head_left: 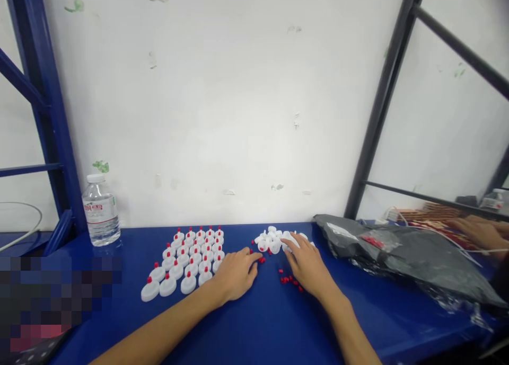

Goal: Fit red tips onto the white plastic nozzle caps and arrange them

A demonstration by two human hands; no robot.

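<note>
My left hand (pixel 237 274) rests low over the table with its index finger stretched out to several small red caps (pixel 262 259); the thumb is apart and nothing shows in its grip. My right hand (pixel 307 263) reaches over the right side of a loose heap of white plastic caps (pixel 274 239), fingers spread and touching or just above them. Below its thumb lie more small red pieces (pixel 290 280). To the left stand rows of white caps with red tips (pixel 183 258), all upright. Its nearest column is beside my left hand.
A water bottle (pixel 101 211) stands at the back left by a blue metal post (pixel 55 110). Dark plastic bags (pixel 401 259) lie along the right of the blue table (pixel 254 328). Beyond them, another person's hands (pixel 477 230) show at the far right.
</note>
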